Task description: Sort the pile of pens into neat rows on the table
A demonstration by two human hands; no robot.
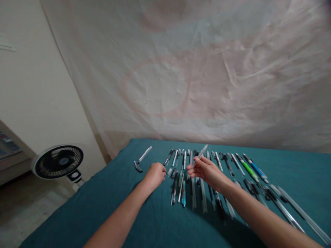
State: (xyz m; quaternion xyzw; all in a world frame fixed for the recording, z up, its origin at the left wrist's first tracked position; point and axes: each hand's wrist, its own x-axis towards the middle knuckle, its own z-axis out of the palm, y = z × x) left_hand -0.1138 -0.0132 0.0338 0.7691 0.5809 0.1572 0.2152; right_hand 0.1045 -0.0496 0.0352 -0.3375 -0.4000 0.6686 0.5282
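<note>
My right hand [204, 172] is raised over the rows of pens, its thumb and fingers pinching a clear, whitish pen [203, 151] that points up and to the right. My left hand [155, 175] rests low on the cloth at the left end of the rows, fingers curled. Right at its fingertips lies a dark pen [169, 156]; whether the fingers grip it is hidden. Below and between the hands are a teal pen [183, 194] and several dark and clear pens. My right forearm covers part of the front row.
A teal cloth [103, 206] covers the table. Apart on the left lies a clear pen [144, 155] beside a black curved piece [138, 167]. To the right are a green pen [248, 167] and a blue pen [256, 167]. A fan [60, 162] stands past the left edge; a draped sheet [207, 86] hangs behind.
</note>
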